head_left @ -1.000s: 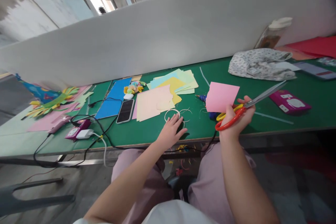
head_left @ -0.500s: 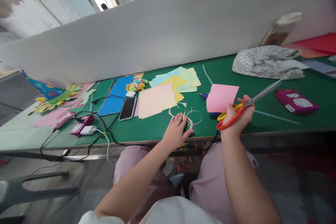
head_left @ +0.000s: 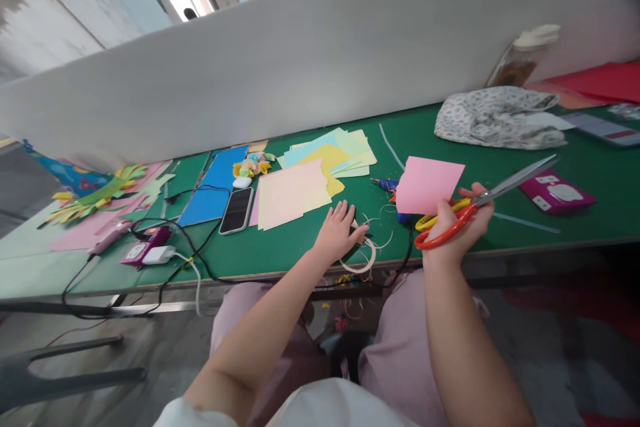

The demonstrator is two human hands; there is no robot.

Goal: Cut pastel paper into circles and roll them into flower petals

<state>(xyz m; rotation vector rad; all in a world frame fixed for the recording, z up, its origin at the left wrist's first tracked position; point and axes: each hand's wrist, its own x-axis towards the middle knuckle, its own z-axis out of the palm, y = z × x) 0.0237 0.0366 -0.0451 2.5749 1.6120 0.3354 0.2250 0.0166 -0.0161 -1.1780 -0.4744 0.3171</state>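
Across the back runs the long pale partition (head_left: 280, 73), and here in front of it is the green counter (head_left: 290, 247), loaded from end to end. Off to the right we have the patterned cloth (head_left: 495, 119), crumpled near the partition; over on the left, the blue board (head_left: 210, 197) lies flat. In the middle, the cream sheets (head_left: 287, 193) overlap the yellow paper (head_left: 330, 160). Now the scissors (head_left: 483, 198), red and yellow at the handles, blades pointing away to the right: they're in the right hand (head_left: 457, 233), fingers curled round the handles and grasping the pink sheet (head_left: 427, 183) too, both up above the counter. And the left hand (head_left: 340, 233)? Palm down, fingers spread and released, right at the pale paper strips (head_left: 370, 261), which curl by its thumb near the front edge. Beyond the blades sits the purple packet (head_left: 557, 190); the phone (head_left: 237, 211) lies beside the blue board, and smallest of the lot, the white case (head_left: 242, 182) is just behind it.
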